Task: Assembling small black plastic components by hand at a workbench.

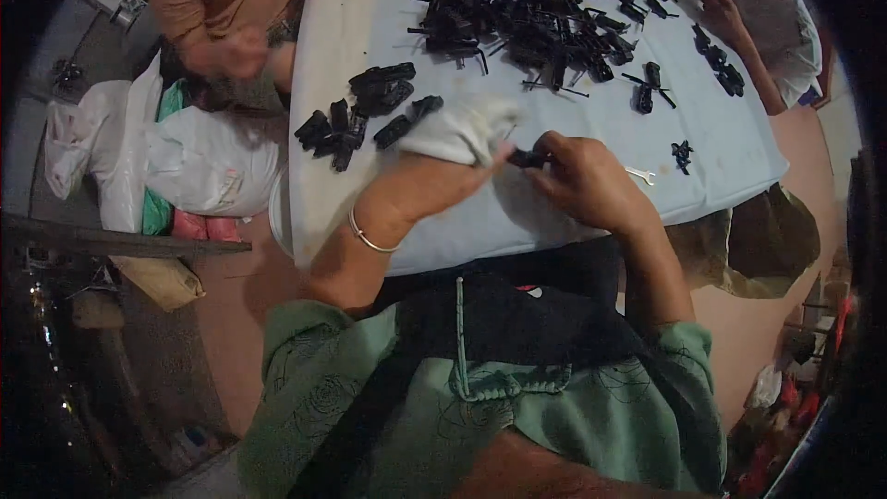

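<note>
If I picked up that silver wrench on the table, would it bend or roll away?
Probably not bend: the wrench looks like shiny metal. It likely won't roll either, since its open end seems to lie flat on the table. It may feel heavy for its size, though the right hand hides part of it.

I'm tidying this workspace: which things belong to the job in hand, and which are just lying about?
Likely job:
held small black piece
large heap of black pieces
silver metal wrench
white cloth over left hand

Likely lying about:
bulging white plastic bag
flat tan packet
</note>
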`<state>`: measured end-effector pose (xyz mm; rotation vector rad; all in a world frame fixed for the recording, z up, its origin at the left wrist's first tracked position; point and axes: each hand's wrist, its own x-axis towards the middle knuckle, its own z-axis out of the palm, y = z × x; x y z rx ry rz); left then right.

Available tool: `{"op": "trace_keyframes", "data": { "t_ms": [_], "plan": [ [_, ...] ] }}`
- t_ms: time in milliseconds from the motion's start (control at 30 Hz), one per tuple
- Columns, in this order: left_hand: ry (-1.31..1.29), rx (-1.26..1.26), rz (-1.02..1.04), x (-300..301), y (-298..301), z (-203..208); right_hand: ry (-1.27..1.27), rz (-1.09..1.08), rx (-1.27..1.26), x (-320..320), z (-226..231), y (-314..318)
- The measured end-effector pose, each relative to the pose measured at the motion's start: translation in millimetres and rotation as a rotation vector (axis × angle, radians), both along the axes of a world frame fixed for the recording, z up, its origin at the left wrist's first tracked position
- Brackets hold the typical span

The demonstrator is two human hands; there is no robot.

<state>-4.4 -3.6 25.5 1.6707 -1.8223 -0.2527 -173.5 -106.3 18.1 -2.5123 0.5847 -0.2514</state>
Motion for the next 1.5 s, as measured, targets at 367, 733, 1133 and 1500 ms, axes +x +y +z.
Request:
{"op": "trace_keyframes", "data": {
  "t_ms": [367, 733, 1133, 1500],
  "plan": [
    [1.484, 0.551, -0.263, 3, 3, -19, -0.261, -0.076, 0.469, 6, -13, -1],
    [1.107, 0.132, -0.069, -11, -8, -36, -0.572, 0.144, -0.115, 11, 3, 21],
    [1.036, 0.099, -0.124, -15, 1, -19, -0.604, -0.268, 0.160, 20, -20, 14],
    [0.541, -0.158, -0.025, -14, -5, -34, -0.472, -0.195, 0.530, 23, -32, 23]
  ]
}}
